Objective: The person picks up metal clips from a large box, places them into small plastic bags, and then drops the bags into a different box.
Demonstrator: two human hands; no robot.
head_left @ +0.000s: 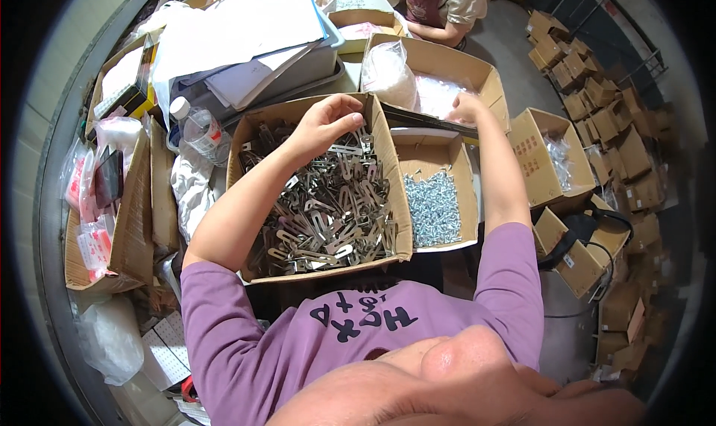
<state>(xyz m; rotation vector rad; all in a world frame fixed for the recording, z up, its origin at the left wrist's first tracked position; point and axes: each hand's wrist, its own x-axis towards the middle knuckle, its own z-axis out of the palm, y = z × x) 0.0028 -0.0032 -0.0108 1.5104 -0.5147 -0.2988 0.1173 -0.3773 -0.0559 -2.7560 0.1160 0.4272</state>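
Observation:
My left hand (325,130) hovers over the far part of a cardboard box (395,195) filled with flat, slotted metal brackets (328,217). Its fingers are loosely bent with a gap to the thumb, and I see nothing held in it. Farther right, my right hand (467,108) reaches into another cardboard box (477,76), fingers closed at a pile of clear plastic bags (436,94); the fingertips are partly hidden. A fuller bag of white material (389,76) stands beside that pile. Between my arms, a smaller carton (466,195) contains many small silvery screws (432,208).
Papers (246,23) lie over a grey bin (328,64) at the back left. Near it are a plastic bottle (205,134) and a box of bags (134,232). A carton (548,154) stands at right, with stacked cartons (619,135) beyond. Another person (447,8) sits at the back.

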